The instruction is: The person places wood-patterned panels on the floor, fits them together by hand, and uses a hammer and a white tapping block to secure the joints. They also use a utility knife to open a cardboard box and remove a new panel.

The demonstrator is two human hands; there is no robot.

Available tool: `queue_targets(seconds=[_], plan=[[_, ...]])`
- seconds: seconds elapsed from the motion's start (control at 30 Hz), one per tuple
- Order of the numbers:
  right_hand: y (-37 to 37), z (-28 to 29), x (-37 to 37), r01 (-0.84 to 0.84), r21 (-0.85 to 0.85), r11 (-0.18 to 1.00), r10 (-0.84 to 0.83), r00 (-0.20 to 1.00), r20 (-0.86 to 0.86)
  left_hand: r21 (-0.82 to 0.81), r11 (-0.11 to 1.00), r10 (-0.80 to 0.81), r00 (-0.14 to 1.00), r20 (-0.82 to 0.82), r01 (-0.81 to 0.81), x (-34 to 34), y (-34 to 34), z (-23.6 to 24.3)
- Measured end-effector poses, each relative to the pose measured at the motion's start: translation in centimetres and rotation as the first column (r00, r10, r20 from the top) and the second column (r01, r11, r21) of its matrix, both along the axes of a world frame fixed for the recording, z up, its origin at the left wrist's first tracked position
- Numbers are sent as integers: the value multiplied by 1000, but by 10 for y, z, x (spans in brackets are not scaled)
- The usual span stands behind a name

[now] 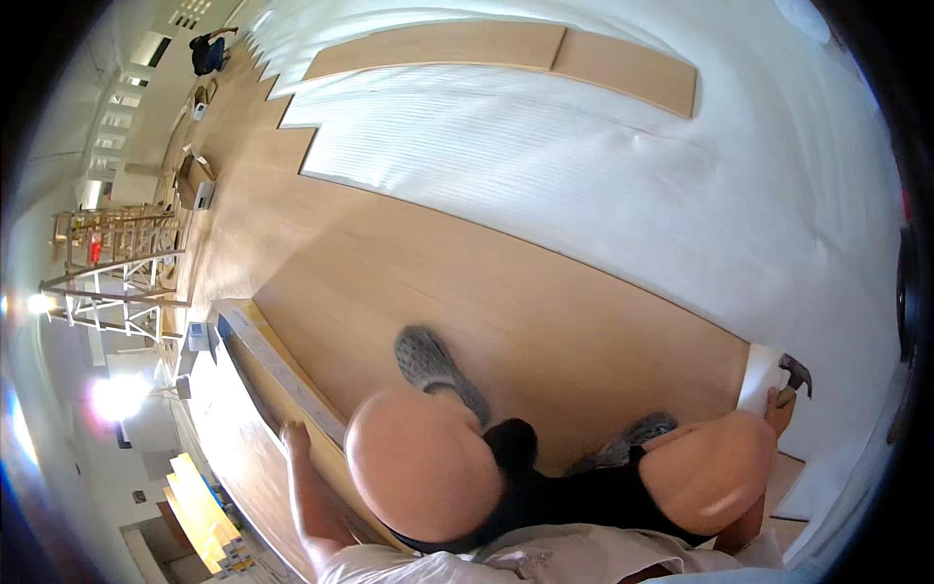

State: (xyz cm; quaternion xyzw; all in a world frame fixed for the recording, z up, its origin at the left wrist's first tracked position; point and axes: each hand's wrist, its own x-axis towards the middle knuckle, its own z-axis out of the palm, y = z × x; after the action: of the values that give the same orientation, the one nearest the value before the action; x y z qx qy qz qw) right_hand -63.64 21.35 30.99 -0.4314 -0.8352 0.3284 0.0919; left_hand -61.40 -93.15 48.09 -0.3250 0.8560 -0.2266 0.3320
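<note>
My left hand is at the edge of a long light-brown floor plank on the left, its fingers curled over that edge. Beside it lies a long open carton with a pale rim. Out at the far right, my right hand is closed round the handle of a claw hammer, whose dark head points away from me. A white block-like piece is next to the hammer, at the end of the laid wood flooring. My knees are bent over this flooring.
White underlay spreads beyond the flooring's stepped edge, with two loose planks on it. At left stand a wooden trestle, a bright lamp and a yellow stack. Another person crouches far off.
</note>
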Motion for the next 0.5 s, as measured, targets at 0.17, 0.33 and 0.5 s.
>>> queue_targets(seconds=[0.17,0.33,0.5], plan=[[-24,-26,-23,-117,182,976,20,887,461,198,861,493,670,-555,-469,109,36,-20],[-114,-10,-83,-371,147,917,263,839,477,409,652,750,462,-474,-639,116,-2,-73],[-302,62,-128,-542,91,835,358,663,658,616,598,779,193,-596,-512,112,-56,-94]])
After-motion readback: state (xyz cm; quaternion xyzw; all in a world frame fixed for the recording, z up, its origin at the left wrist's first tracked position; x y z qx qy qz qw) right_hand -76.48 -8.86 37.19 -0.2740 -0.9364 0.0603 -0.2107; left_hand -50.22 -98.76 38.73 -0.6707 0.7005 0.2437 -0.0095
